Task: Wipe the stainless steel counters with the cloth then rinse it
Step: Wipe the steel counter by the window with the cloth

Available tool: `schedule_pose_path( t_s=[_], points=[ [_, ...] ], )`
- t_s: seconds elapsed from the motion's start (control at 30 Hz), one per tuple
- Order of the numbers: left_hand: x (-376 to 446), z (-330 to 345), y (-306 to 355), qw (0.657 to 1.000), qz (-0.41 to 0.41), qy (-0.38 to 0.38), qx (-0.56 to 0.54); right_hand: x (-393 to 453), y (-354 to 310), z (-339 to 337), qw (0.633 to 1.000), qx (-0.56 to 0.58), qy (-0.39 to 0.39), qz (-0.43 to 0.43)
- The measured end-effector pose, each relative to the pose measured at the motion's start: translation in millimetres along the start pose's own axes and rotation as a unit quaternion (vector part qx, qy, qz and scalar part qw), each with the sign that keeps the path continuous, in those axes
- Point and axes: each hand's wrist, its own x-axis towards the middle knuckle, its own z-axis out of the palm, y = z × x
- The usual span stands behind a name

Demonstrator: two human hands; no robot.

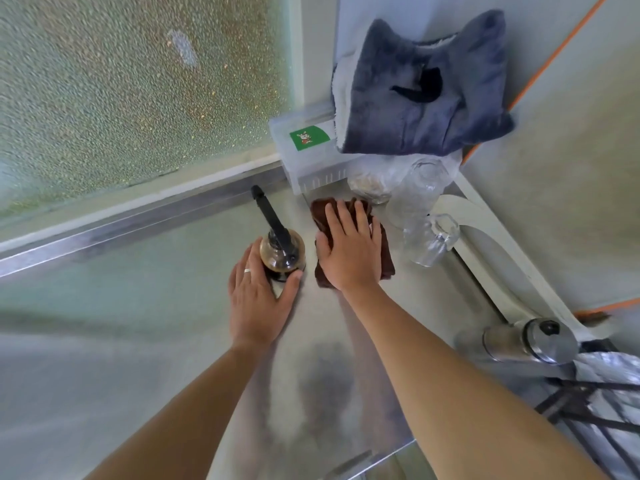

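Note:
A dark brown cloth lies flat on the stainless steel counter, near its back right corner. My right hand presses on the cloth with straight, spread fingers and covers most of it. Just left of it stands a small glass bottle with a black spout and dark liquid inside. My left hand curls round the bottle's base, thumb on its right side and fingers on its left.
Clear glass jars and cups crowd the corner right of the cloth. A clear plastic box with a green label stands behind, under a grey towel. A steel canister lies at the right edge. Frosted window at the back.

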Motion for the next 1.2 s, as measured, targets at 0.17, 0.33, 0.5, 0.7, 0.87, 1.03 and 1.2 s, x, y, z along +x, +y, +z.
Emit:
schedule_pose_path(
  t_s=[0.17, 0.33, 0.5, 0.7, 0.87, 1.03, 1.2],
  points=[
    [-2.0, -0.9, 0.8, 1.0, -0.006, -0.013, -0.004, -33.8, 5.8, -10.2, 0.999, 0.004, -0.02, -0.042],
    [-7.4, -15.7, -10.9, 0.996, 0.014, -0.073, -0.042, -120.2, 0.8, -13.4, 1.0, 0.026, 0.014, -0.009],
    [-61.2, -37.7, -25.9, 0.996, 0.051, -0.059, 0.053, -188.1, 2.0, -20.0, 0.984, 0.154, 0.085, 0.032],
    [-90.4, -41.8, -44.1, 0.979, 0.111, -0.037, 0.166, -144.2, 26.7, -80.7, 0.89, 0.391, 0.115, 0.204],
    [-91.8, -37.9, -44.5, 0.975, 0.101, -0.058, 0.187, -128.7, 45.9, -52.0, 0.987, 0.154, 0.026, 0.047],
    [-89.7, -37.9, -43.6, 0.977, 0.09, -0.066, 0.184, -126.6, 31.5, -21.4, 0.997, 0.06, 0.016, 0.033],
    [-90.0, -36.9, -44.7, 0.976, 0.09, -0.067, 0.187, -59.8, 10.3, -12.7, 0.998, 0.069, -0.004, 0.011]
  ],
)
